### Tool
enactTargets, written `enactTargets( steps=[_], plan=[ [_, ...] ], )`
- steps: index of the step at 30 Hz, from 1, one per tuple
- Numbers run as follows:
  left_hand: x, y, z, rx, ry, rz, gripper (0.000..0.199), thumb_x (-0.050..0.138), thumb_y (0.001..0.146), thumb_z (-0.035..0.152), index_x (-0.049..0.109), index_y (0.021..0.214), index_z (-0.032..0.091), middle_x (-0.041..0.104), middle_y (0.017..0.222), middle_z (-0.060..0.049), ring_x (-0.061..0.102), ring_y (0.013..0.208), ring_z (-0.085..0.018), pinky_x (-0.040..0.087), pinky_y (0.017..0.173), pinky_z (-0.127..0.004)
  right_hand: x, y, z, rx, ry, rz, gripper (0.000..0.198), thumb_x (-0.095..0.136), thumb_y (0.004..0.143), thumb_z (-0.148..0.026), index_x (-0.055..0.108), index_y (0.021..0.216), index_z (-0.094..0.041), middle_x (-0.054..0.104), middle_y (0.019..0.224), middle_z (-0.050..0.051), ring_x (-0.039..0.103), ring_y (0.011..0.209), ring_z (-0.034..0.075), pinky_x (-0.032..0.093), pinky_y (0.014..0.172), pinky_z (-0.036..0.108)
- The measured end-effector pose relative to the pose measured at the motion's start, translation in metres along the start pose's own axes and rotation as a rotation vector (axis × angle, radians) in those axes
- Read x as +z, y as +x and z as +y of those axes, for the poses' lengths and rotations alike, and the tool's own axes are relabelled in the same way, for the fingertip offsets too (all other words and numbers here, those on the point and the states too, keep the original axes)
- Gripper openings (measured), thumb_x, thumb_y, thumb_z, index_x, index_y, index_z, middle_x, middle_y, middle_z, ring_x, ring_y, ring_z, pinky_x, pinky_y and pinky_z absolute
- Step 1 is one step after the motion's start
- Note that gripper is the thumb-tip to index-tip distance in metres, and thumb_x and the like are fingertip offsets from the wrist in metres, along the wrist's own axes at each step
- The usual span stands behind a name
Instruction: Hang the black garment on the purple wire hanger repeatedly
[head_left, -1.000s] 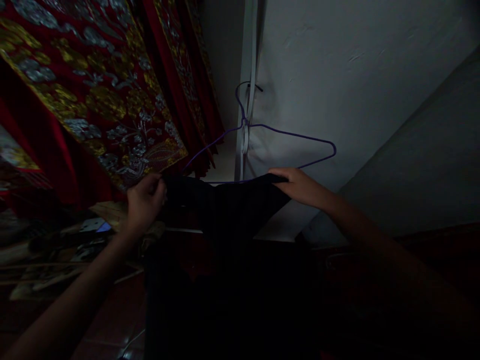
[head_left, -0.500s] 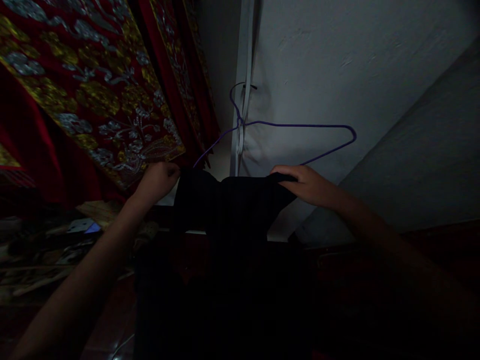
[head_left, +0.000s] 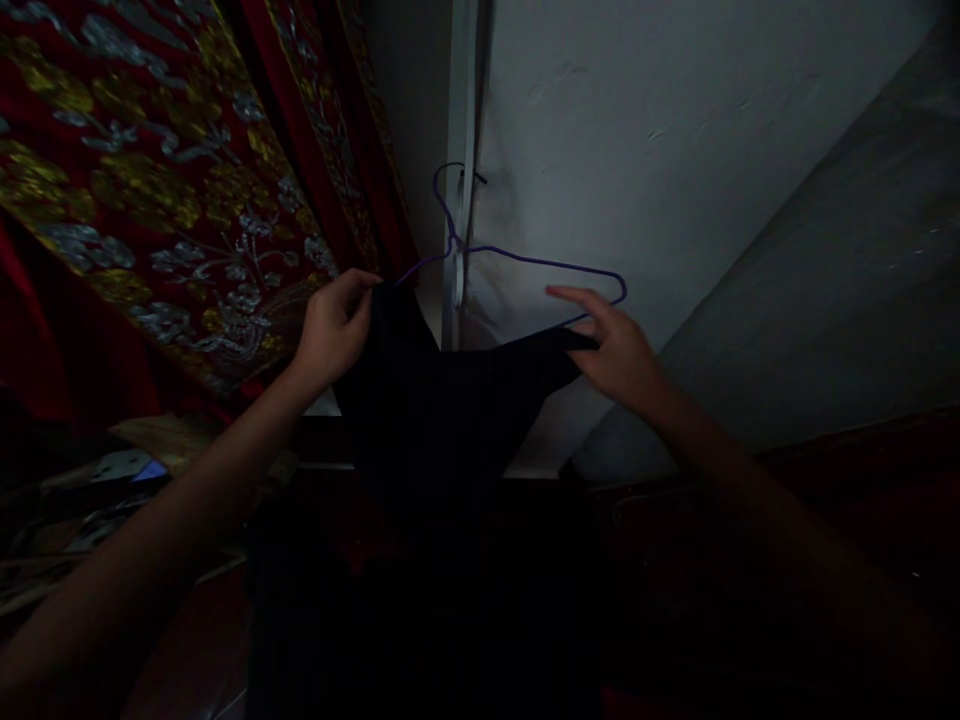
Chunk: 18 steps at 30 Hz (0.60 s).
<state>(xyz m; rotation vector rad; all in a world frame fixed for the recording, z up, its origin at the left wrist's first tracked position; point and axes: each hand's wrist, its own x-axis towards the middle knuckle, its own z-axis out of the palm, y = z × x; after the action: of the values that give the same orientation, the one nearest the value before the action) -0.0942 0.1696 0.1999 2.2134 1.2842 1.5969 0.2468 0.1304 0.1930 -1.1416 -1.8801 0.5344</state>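
Observation:
A dark garment (head_left: 450, 410), whose kind is too dark to make out, hangs partly on a purple clothes hanger (head_left: 540, 261). My left hand (head_left: 337, 325) pinches the garment's upper left corner, over the hanger's left arm. On the other side my right hand (head_left: 615, 350) grips the garment's upper right edge between thumb and curled fingers, with the index finger stretched out toward the hanger's right end. That right end still shows bare above the cloth. The hanger's hook rests at a white vertical strip (head_left: 461, 120) on the wall.
A red cloth with gold and silver embroidery (head_left: 150, 190) hangs at the left. Below it lies a cluttered pile of things (head_left: 112, 480). A pale wall (head_left: 637, 130) stands behind the hanger, and dark red floor (head_left: 195, 640) shows at the bottom left.
My left hand has raised the garment's left corner along the hanger's arm. The hanger's right end has tilted down and come nearer my right hand, whose index finger has straightened.

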Motion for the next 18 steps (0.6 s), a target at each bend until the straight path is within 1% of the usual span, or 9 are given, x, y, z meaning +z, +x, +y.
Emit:
enactTargets(
  steps=[2, 3, 5, 7, 8, 10, 13, 16, 18],
  plan=[
    [-0.006, -0.001, 0.002, 0.013, 0.050, -0.011, 0.019, 0.051, 0.090, 0.025, 0.067, 0.096, 0.017, 0.072, 0.089, -0.004, 0.066, 0.083, -0.017, 0.050, 0.076, -0.026, -0.021, 0.011, 0.015, 0.072, 0.050, 0.183, 0.080, 0.071, 0.077, -0.020, 0.041, 0.151, -0.024, 0.074, 0.097, 0.008, 0.071, 0.084, 0.026, 0.054, 0.073, 0.038],
    [-0.010, -0.001, 0.004, 0.012, 0.077, -0.016, 0.019, 0.051, 0.089, 0.024, 0.068, 0.095, 0.017, 0.071, 0.087, -0.003, 0.066, 0.080, -0.017, 0.050, 0.074, -0.026, -0.030, 0.017, 0.023, 0.106, 0.077, 0.238, 0.082, 0.075, 0.076, -0.024, 0.041, 0.151, -0.023, 0.074, 0.094, 0.008, 0.071, 0.081, 0.026, 0.054, 0.072, 0.039],
    [-0.016, 0.002, 0.006, 0.001, 0.108, -0.021, 0.019, 0.052, 0.086, 0.023, 0.068, 0.093, 0.016, 0.071, 0.084, -0.003, 0.065, 0.078, -0.017, 0.049, 0.072, -0.026, -0.042, 0.030, 0.040, 0.162, 0.124, 0.269, 0.072, 0.078, 0.076, -0.034, 0.053, 0.142, -0.021, 0.074, 0.088, 0.008, 0.071, 0.078, 0.025, 0.053, 0.071, 0.039],
    [-0.020, 0.006, 0.006, -0.016, 0.097, -0.025, 0.020, 0.052, 0.085, 0.024, 0.069, 0.093, 0.016, 0.072, 0.085, -0.003, 0.065, 0.078, -0.017, 0.049, 0.070, -0.026, -0.046, 0.039, 0.052, 0.188, 0.142, 0.220, 0.051, 0.076, 0.076, -0.042, 0.070, 0.121, -0.019, 0.074, 0.084, 0.007, 0.070, 0.079, 0.024, 0.054, 0.074, 0.039],
    [-0.021, 0.006, 0.004, -0.026, 0.085, -0.025, 0.020, 0.053, 0.085, 0.025, 0.069, 0.093, 0.016, 0.072, 0.085, -0.003, 0.065, 0.079, -0.018, 0.050, 0.070, -0.026, -0.046, 0.043, 0.055, 0.188, 0.141, 0.191, 0.042, 0.075, 0.076, -0.045, 0.074, 0.108, -0.019, 0.074, 0.084, 0.007, 0.070, 0.080, 0.024, 0.054, 0.076, 0.038],
    [-0.024, 0.007, 0.001, -0.042, 0.085, -0.023, 0.021, 0.053, 0.085, 0.026, 0.070, 0.094, 0.017, 0.072, 0.086, -0.004, 0.066, 0.080, -0.019, 0.050, 0.069, -0.027, -0.045, 0.045, 0.056, 0.173, 0.132, 0.143, 0.033, 0.075, 0.075, -0.050, 0.077, 0.090, -0.020, 0.075, 0.086, 0.006, 0.070, 0.083, 0.023, 0.054, 0.079, 0.036],
    [-0.032, 0.009, -0.004, -0.016, 0.144, -0.022, 0.022, 0.051, 0.086, 0.026, 0.070, 0.093, 0.018, 0.072, 0.086, -0.003, 0.064, 0.079, -0.018, 0.048, 0.070, -0.027, -0.049, 0.039, 0.045, 0.171, 0.122, 0.029, 0.036, 0.077, 0.071, -0.055, 0.076, 0.080, -0.021, 0.075, 0.084, 0.005, 0.069, 0.081, 0.022, 0.053, 0.076, 0.033],
    [-0.044, 0.014, -0.006, 0.040, 0.256, -0.008, 0.021, 0.049, 0.088, 0.027, 0.067, 0.084, 0.017, 0.067, 0.078, 0.000, 0.060, 0.072, -0.015, 0.044, 0.068, -0.026, -0.063, 0.026, 0.027, 0.249, 0.155, -0.169, 0.041, 0.083, 0.065, -0.057, 0.075, 0.075, -0.018, 0.074, 0.078, 0.007, 0.067, 0.072, 0.021, 0.052, 0.068, 0.033],
    [-0.051, 0.017, -0.007, 0.035, 0.317, -0.053, 0.024, 0.048, 0.091, 0.029, 0.064, 0.078, 0.016, 0.061, 0.073, 0.001, 0.056, 0.069, -0.013, 0.041, 0.065, -0.025, -0.071, 0.020, 0.014, 0.302, 0.232, -0.220, 0.044, 0.085, 0.062, -0.058, 0.072, 0.069, -0.017, 0.072, 0.074, 0.009, 0.065, 0.066, 0.019, 0.051, 0.063, 0.032]
  ],
)
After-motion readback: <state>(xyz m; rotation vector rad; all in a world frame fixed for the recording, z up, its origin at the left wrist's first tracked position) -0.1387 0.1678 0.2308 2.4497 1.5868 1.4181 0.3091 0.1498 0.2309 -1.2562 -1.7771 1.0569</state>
